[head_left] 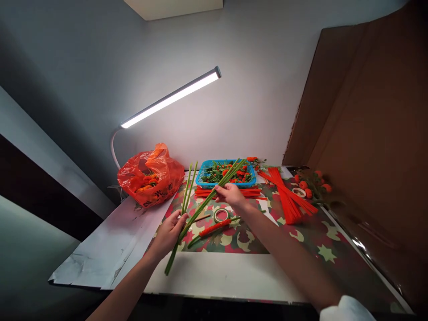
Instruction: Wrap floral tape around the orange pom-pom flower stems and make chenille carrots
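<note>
A bundle of long green pipe cleaners (pixel 203 205) slants above the table between my hands. My right hand (pixel 230 196) pinches it near its upper part. My left hand (pixel 171 229) is closed round a few separate green pipe cleaners (pixel 187 189), which point upward; its thumb lies beside the bundle's lower part, and I cannot tell whether it grips that too. Beneath my hands, a green stem with an orange fuzzy coil (pixel 214 228) lies on the patterned cloth (pixel 247 240). Touching or just behind it is a roll of tape (pixel 221 216).
A blue basket (pixel 199 182) of orange flowers and green stems stands behind red pipe cleaners (pixel 250 193). More red pipe cleaners (pixel 287 200) lie right, near another tape roll (pixel 298 192) and orange flowers (pixel 308 193). An orange plastic bag (pixel 167 171) and lit lamp (pixel 170 99) stand left; cardboard (pixel 368 111) rises right.
</note>
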`<state>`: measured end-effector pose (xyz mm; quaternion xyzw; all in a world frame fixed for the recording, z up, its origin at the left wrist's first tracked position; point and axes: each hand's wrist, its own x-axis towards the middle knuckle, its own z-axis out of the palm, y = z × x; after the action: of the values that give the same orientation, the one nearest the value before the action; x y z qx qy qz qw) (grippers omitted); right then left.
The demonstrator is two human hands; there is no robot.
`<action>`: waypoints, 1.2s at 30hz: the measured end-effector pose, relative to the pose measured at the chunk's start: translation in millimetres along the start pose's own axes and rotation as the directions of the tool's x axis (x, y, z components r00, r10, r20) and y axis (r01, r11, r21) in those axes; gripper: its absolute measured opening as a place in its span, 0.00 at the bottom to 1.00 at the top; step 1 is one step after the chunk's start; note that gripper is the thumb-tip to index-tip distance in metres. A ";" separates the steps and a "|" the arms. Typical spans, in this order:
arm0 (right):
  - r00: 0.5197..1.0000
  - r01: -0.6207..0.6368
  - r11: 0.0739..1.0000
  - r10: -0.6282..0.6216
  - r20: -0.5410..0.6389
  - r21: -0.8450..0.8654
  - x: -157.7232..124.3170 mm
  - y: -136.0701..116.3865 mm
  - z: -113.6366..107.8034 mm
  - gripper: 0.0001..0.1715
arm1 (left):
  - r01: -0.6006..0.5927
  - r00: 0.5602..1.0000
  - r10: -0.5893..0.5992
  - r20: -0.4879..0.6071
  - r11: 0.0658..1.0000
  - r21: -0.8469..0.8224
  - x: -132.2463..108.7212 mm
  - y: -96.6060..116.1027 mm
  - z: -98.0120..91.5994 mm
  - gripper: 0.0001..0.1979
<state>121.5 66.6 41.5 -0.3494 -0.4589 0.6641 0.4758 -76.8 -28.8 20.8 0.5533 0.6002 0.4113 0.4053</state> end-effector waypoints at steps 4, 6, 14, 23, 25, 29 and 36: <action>0.977 0.130 0.991 -0.130 -0.171 -0.014 7.8 -23.1 -20.8 0.19 | 0.024 0.999 -0.027 0.039 0.996 0.083 2.5 -5.8 -4.6 0.21; 0.946 0.166 0.986 -0.161 -0.282 -0.007 10.1 -34.3 -32.5 0.19 | 0.021 0.998 -0.028 0.049 0.989 0.147 3.4 -10.3 -9.5 0.20; 0.882 0.286 0.946 -0.322 -0.344 -0.153 11.3 -60.2 -71.4 0.21 | 0.067 0.973 0.133 -0.191 0.628 0.775 25.6 -30.3 -60.1 0.14; 0.775 0.519 0.678 -0.630 -0.048 -0.520 -21.4 -87.9 -66.5 0.17 | 0.188 0.960 0.153 -0.234 0.268 0.945 33.3 -38.3 -59.4 0.15; 0.822 0.434 0.524 -0.564 0.083 -0.733 -31.3 -91.3 -59.7 0.13 | 0.103 0.932 0.315 -0.181 0.247 0.963 37.3 -30.0 -45.5 0.15; 0.936 0.289 0.211 -0.265 0.230 -0.934 -32.7 -83.7 -51.0 0.06 | -0.425 0.860 0.436 0.267 0.319 0.847 64.9 -9.3 2.9 0.14; 0.993 0.091 -0.046 -0.069 0.094 -0.995 -10.5 -61.8 -66.7 0.12 | -0.552 0.811 0.447 0.378 0.368 0.748 129.5 -4.8 68.3 0.25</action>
<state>204.0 82.8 77.6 -0.5527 -0.8194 0.1027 0.1118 -21.7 103.3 -10.5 0.8530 0.5003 0.1473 -0.0191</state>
